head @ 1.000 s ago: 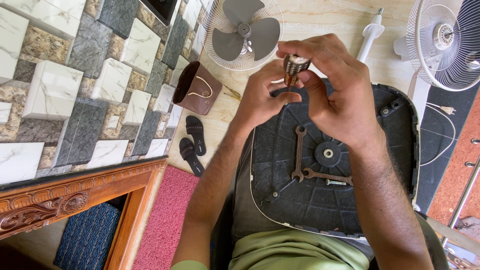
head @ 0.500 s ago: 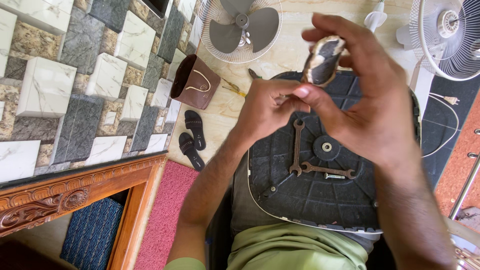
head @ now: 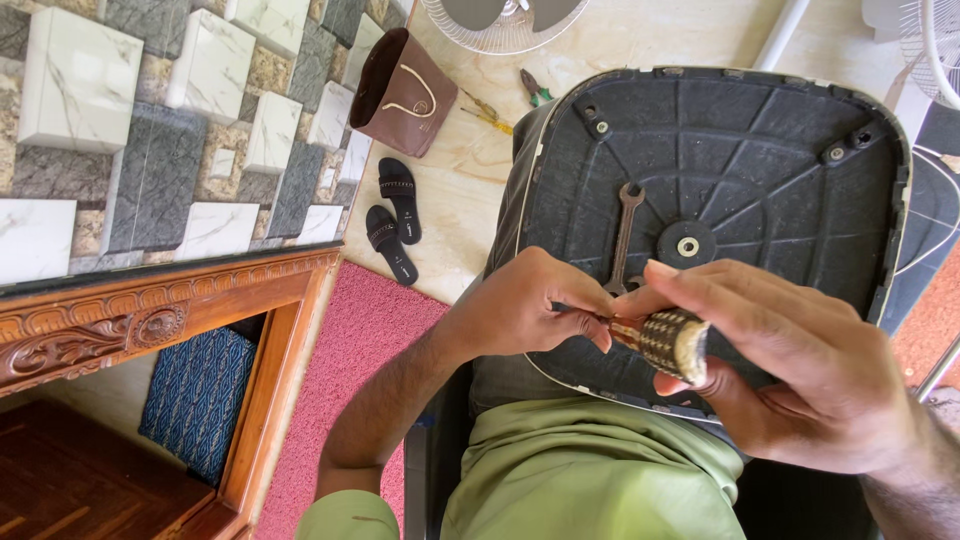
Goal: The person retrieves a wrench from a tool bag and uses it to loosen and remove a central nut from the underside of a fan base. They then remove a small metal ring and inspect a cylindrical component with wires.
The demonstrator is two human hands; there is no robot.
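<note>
My right hand (head: 800, 370) grips a small cylindrical part (head: 672, 342) with a ribbed, golden-brown surface, held just above my lap. My left hand (head: 525, 305) pinches the narrow end of that same part from the left. Under both hands lies an upturned black plastic fan base (head: 740, 170) resting on my knees, with a metal hub (head: 687, 245) at its centre. A spanner (head: 625, 235) lies on the base just beyond my left hand.
A brown bag (head: 400, 90) and a pair of black sandals (head: 392, 228) sit on the pale floor to the left. Pliers (head: 535, 90) lie near a fan grille (head: 500, 20) at the top. A carved wooden frame (head: 150, 320) and red mat (head: 350, 400) lie lower left.
Both hands have dropped from high over the base down toward my lap, still holding the cylindrical part. The camera has tilted closer, so the base fills more of the view.
</note>
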